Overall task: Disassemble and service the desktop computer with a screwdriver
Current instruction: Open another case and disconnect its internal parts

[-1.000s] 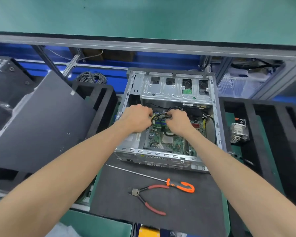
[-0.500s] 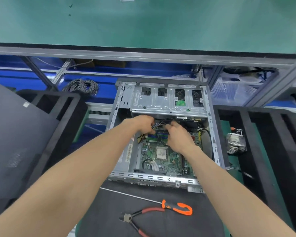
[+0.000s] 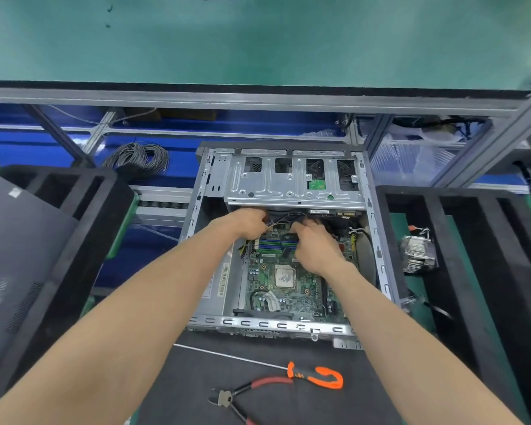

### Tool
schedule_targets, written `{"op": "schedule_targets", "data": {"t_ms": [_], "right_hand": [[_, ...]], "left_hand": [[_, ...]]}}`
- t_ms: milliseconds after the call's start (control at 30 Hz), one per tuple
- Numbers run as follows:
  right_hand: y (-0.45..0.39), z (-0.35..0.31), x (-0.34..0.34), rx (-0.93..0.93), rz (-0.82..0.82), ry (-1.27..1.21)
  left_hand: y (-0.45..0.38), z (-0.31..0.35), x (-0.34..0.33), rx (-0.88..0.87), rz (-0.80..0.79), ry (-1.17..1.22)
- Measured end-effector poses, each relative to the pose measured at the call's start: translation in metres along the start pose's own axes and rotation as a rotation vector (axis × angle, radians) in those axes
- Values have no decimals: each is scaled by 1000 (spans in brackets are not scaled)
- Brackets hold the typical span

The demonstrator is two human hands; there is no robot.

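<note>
- Desktop computer (image 3: 292, 179) lies open on its side on the dark mat (image 3: 288, 403) of the surface, motherboard (image 3: 284, 280) exposed
- Left hand (image 3: 246, 223) inside the case under the drive cage, fingers curled round a bundle of thin cables (image 3: 284, 217)
- Right hand (image 3: 314, 245) over the board's upper part, fingers curled into the same cables; exact hold hidden
- Screwdriver (image 3: 314, 375), orange handle, lies untouched on the mat just in front of the case; red-handled cutters (image 3: 242, 397) touch it
- Heatsink (image 3: 417, 254) sits in the black foam tray (image 3: 472, 271) to the right, apart from the case
</note>
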State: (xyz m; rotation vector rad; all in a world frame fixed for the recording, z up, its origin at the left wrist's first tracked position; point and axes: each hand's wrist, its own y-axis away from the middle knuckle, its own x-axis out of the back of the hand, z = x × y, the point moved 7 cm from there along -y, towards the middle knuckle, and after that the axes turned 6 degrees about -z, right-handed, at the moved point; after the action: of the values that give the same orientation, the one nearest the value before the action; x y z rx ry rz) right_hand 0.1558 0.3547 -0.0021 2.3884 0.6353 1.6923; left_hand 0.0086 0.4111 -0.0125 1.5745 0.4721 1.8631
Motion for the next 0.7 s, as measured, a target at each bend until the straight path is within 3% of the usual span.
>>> {"op": "schedule_targets", "data": {"t_ms": [233,467,700], "right_hand": [[2,16,15,-183,188,-178],[-2,1,15,-72,162,-3],[-1,27,11,-297,55,-130]], "left_hand": [[-10,-9,-5,82,-56,105],[-13,0,-4,25,-59,2],[-28,28,-3,-109,-52,-83]]}}
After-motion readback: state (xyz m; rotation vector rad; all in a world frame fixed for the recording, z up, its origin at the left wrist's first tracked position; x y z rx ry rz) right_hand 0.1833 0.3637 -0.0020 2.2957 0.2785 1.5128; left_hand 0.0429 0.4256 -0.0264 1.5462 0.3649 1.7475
